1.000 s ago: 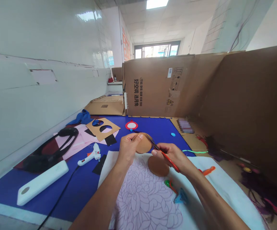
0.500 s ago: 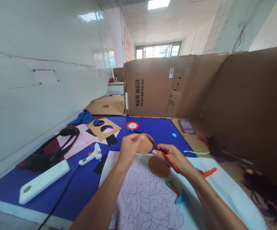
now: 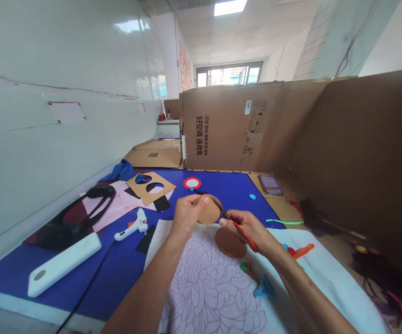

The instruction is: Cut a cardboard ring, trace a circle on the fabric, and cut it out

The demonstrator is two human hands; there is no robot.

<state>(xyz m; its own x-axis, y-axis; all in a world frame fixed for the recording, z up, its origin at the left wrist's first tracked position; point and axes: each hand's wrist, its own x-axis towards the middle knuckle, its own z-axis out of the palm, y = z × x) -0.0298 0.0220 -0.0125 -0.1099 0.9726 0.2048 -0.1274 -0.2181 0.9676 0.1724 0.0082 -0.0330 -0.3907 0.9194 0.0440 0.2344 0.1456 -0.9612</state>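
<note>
My left hand [image 3: 187, 215] pinches a round tan disc [image 3: 209, 209], probably felt or card, along its left side. My right hand [image 3: 246, 227] grips a pair of red-handled scissors [image 3: 243, 232], and their thin dark blades reach the disc's right edge. A second, darker brown disc [image 3: 230, 242] lies just below the hands, on a white cloth [image 3: 215, 297] printed with a lilac flower outline. My right wrist passes close above that lower disc without hiding all of it.
A hot glue gun [image 3: 131, 227], cardboard stencil [image 3: 161, 191], red ring [image 3: 191, 183] and white power bank [image 3: 63, 264] lie on a blue mat [image 3: 222, 185]. Its black cord trails to the lower left. Cardboard walls stand behind and right.
My right hand has shifted slightly left, bringing the scissors' handles in a little. The left hand and tan disc have barely moved.
</note>
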